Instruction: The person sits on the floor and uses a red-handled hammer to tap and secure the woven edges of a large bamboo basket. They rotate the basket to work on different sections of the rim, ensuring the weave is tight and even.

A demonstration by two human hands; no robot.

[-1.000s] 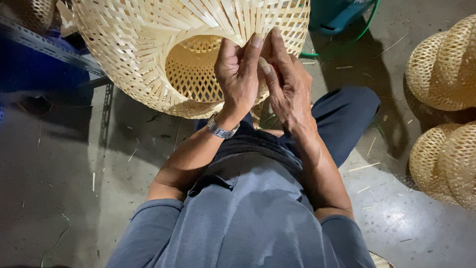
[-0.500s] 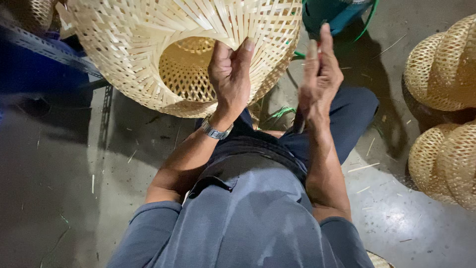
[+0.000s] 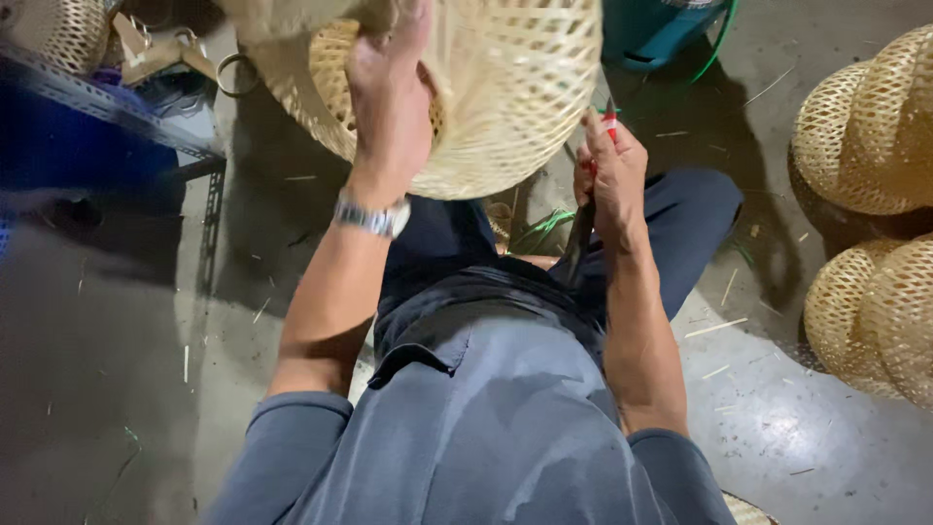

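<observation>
A large, pale, round basket of openwork woven bamboo [image 3: 505, 97] is held up above the lap, gripped at its rim by the left hand [image 3: 389, 87] so that its side is turned toward the right hand [image 3: 610, 170], which is clenched around a dark, red-tipped cutting tool [image 3: 586, 219] just beside the basket's lower edge. Right of that basket, four similar woven bamboo domes [image 3: 865, 126] are counted, stacked on the grey concrete floor [image 3: 117, 389]; a teal container [image 3: 651, 34] is seen behind it.
</observation>
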